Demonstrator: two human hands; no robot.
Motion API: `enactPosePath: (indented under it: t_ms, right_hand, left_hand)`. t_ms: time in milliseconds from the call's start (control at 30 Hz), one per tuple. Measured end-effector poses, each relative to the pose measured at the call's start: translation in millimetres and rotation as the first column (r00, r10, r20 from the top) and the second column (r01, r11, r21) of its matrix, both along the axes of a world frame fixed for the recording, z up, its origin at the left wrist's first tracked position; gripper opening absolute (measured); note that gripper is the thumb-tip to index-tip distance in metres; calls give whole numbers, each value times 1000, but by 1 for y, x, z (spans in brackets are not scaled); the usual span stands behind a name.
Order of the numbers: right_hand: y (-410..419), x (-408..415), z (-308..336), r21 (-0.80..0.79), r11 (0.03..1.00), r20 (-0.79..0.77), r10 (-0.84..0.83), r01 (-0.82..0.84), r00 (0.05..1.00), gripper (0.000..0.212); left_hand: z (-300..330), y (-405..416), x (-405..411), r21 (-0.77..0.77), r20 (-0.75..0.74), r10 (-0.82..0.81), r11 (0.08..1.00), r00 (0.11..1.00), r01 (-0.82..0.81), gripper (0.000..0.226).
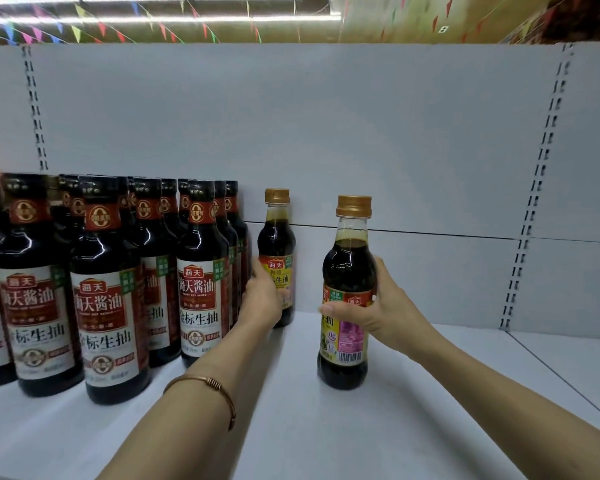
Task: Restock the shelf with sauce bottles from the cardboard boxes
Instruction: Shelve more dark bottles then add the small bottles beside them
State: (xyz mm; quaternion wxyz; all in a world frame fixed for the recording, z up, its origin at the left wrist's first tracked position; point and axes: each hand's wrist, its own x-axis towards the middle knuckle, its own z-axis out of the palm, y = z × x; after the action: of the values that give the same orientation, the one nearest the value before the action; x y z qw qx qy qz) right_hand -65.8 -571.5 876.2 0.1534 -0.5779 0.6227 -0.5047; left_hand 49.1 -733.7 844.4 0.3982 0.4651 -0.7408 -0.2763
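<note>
Two gold-capped sauce bottles in our hands on white shelf (430, 393). Our left hand (262, 299) grips rear bottle (277, 237), upright at shelf back, just right of dark-capped soy bottle rows (118, 271). Our right hand (378, 306) wraps front bottle (349, 271), upright, nearer shelf front edge.

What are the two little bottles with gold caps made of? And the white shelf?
Both gold-capped bottles, the back one in the left hand and the front one in the right hand, look like clear, shiny plastic or glass: the dark sauce shows through. Their ridged caps look like plastic. The shelf looks like painted metal, smooth and matte.
</note>
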Motion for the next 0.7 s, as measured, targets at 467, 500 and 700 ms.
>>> enactPosePath:
  t_ms: [467, 500, 700]
  right_hand:
    - [-2, 0, 1, 10, 1000, 4, -15, 15, 1000, 92]
    - [-2, 1, 1, 11, 1000, 7, -18, 18, 1000, 93]
    - [0, 2, -3, 25, 997, -2, -70, 70, 998, 89]
  left_hand:
    - [-6, -2, 0, -57, 95, 15, 998, 995, -9, 86]
    - [-5, 1, 0, -59, 118, 17, 998, 993, -10, 88]
    - [-9, 23, 5, -74, 260, -20, 996, 965, 41, 89]
